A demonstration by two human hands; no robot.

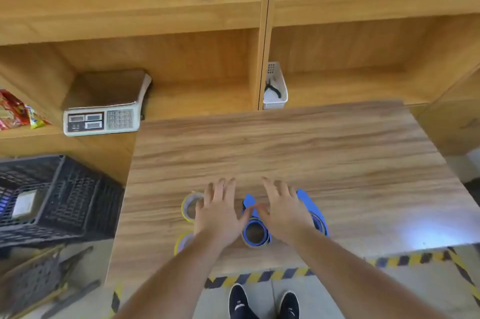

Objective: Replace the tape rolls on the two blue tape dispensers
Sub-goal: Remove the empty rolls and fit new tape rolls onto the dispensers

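Two blue tape dispensers sit near the front edge of the wooden table (285, 142): one dispenser (255, 231) shows between the two hands, its roll end facing up, and the second dispenser (315, 211) lies just to its right, mostly covered by the right hand (284, 211). That right hand is spread flat, fingers splayed, over the second dispenser; whether it presses on it or only hovers, I cannot tell, and nothing is clasped in it. The left hand (220, 211) is just as open, palm down, fingers wide, holding nothing, its edge over a yellowish tape roll (189, 205) lying flat on the table. A second tape roll (181, 242) peeks out beneath the left forearm, closer to the table's front edge. Past the table's left side, a weighing scale (100, 120) rests on the wooden shelf (207, 92), with a black plastic crate (52, 188) below it, and a small white basket (275, 87) stands in the shelf just beyond the far edge.
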